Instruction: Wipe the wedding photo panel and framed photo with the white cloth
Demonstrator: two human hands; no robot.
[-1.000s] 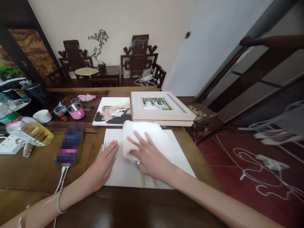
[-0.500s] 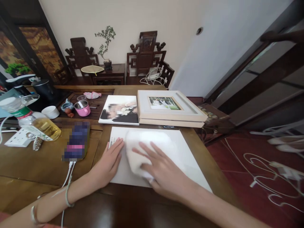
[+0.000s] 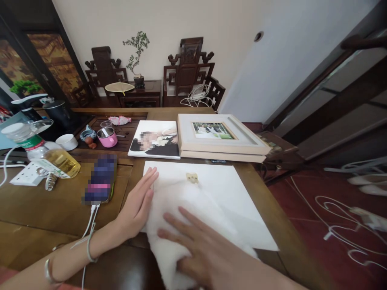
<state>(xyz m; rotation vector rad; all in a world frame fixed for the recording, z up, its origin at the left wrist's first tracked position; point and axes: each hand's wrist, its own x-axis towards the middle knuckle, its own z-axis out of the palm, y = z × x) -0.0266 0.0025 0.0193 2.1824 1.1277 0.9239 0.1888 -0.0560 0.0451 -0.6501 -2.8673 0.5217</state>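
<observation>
A white square board [image 3: 229,193] lies flat on the wooden table [image 3: 45,209] in front of me. My right hand [image 3: 202,249] presses flat, fingers spread, on a white cloth [image 3: 169,209] at the board's near edge. The cloth hangs past that edge toward me. My left hand [image 3: 137,203] rests open and flat along the board's left edge, fingers pointing away. A small beige mark [image 3: 192,177] shows on the board's far half.
A framed photo [image 3: 217,135] on a stack and an unframed print [image 3: 155,141] lie behind the board. A phone with a white cable [image 3: 101,177], an oil bottle [image 3: 45,155], a power strip [image 3: 26,175], a pink cup [image 3: 107,137] and a kettle [image 3: 59,112] crowd the left.
My right hand has dragged the cloth from the board's far part toward me, down to its near edge, uncovering the beige mark. My left hand has stayed at the left edge.
</observation>
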